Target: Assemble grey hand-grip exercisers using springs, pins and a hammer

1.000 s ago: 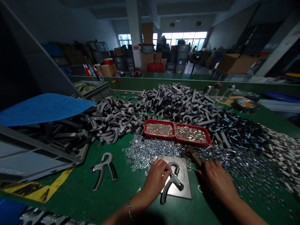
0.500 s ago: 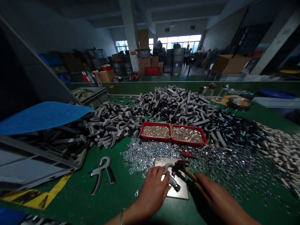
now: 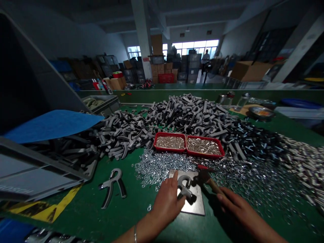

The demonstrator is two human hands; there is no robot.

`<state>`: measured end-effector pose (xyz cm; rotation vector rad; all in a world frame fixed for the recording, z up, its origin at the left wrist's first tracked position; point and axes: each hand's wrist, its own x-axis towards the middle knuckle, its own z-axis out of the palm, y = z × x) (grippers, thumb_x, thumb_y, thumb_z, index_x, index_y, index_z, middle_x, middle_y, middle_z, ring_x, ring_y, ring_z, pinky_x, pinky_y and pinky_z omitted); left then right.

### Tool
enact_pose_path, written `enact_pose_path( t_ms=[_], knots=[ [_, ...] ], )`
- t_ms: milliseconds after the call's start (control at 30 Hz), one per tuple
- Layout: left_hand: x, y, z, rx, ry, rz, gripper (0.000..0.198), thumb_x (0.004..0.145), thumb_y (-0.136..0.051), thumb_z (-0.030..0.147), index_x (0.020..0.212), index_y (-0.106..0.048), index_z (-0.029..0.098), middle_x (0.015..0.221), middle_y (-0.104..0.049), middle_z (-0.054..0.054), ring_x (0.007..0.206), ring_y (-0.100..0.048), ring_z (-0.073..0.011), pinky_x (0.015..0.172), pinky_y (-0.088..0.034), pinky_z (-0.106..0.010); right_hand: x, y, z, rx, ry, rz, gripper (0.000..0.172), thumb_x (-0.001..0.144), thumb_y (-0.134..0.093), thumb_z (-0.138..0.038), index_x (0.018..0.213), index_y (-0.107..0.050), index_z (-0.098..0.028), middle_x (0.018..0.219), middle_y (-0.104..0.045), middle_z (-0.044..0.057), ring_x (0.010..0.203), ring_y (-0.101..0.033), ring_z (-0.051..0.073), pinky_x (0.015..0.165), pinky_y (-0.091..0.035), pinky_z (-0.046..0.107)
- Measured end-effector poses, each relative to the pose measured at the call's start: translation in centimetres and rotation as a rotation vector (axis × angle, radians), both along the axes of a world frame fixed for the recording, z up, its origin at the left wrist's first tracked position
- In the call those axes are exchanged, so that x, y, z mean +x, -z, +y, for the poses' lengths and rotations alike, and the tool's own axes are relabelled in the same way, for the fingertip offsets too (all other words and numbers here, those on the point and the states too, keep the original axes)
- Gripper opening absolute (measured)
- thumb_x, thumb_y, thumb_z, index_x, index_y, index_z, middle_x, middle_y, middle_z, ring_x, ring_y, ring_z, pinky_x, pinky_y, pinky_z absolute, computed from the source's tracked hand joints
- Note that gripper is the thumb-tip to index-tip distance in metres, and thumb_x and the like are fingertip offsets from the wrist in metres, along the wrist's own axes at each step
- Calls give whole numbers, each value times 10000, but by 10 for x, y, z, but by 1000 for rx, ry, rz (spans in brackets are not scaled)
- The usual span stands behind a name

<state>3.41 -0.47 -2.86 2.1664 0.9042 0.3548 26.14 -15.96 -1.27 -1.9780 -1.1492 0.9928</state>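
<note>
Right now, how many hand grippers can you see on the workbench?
2. One gripper lies on the green workbench, left of the steel plate; another gripper sits on that plate, held by the left hand. Shapes at the bottom-left edge may be more.

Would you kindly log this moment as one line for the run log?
Left hand: holds hand gripper on metal plate | Right hand: holds hammer

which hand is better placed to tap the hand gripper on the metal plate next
Probably the right hand: it holds the hammer by its wooden handle, the head just beside the hand gripper on the steel plate. The left hand is holding that gripper down, so it isn't free.
</note>
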Motion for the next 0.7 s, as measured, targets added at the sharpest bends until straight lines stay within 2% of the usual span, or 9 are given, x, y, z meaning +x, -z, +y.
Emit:
enact_pose_path(
  t_ms=[67,133,233,300,333,433,567,633,700],
  knots=[
    [-1,-9,13,-280,-28,-72,781,852,-622,363,1503,-243,154,1144,-649,-147,1034,-629,-295,931,-494,-463,18,4,-4,-50,21,-113,471,957,-396,-539,1167,-658,-209,971,-750,86,851,-699,277,728,-549,366],
    [-4,-15,25,-358,-59,-106,770,848,-632,406,1480,-275,148,1177,-630,-154,1038,-630,-281,914,-505,-441,29,4,1,-29,-26,-343,430,968,-407,-500,1139,-674,-210,1048,-734,108,915,-689,285,802,-538,388],
    [-13,-12,37,-48,-36,-58,531,822,-658,312,1310,-508,166,1291,-564,-149,1225,-503,-308,1062,-387,-486,32,3,31,99,-135,-788,306,982,-447,-351,1130,-657,-184,1110,-682,141,1015,-639,282,875,-507,385],
    [-20,-5,37,85,26,-3,338,844,-620,255,1171,-599,177,1243,-586,-129,1221,-486,-302,1087,-353,-494,30,7,61,136,-174,-955,206,954,-499,-252,1037,-661,-156,1070,-668,159,1014,-621,295,871,-498,389],
    [-23,0,36,102,51,16,318,850,-612,241,1162,-605,180,1234,-589,-124,1211,-487,-297,1086,-355,-490,29,9,75,134,-181,-990,161,935,-520,-219,967,-662,-150,1029,-669,162,990,-622,304,854,-498,395],
    [-29,10,26,95,60,37,469,837,-641,233,1291,-532,182,1340,-521,-130,1276,-430,-294,1116,-328,-481,29,17,104,134,-204,-1006,137,909,-536,-175,822,-641,-164,902,-678,146,881,-640,304,767,-501,386],
    [-29,12,19,50,18,33,464,832,-650,242,1277,-523,194,1321,-503,-111,1267,-419,-276,1112,-333,-449,36,4,102,147,-248,-985,154,961,-476,-242,928,-610,-174,851,-695,107,764,-669,262,665,-500,341],
    [-28,10,19,29,-6,44,407,824,-665,270,1207,-549,196,1248,-522,-97,1227,-433,-277,1092,-347,-447,31,-11,94,215,-189,-852,188,976,-464,-319,1031,-577,-180,941,-705,111,815,-687,259,692,-516,344],
    [-27,8,21,20,-12,50,402,818,-673,276,1192,-548,198,1236,-515,-94,1223,-422,-283,1092,-338,-455,14,-24,91,307,-80,-504,216,963,-497,-391,1052,-559,-204,943,-713,86,828,-697,248,721,-535,348]
  ],
)
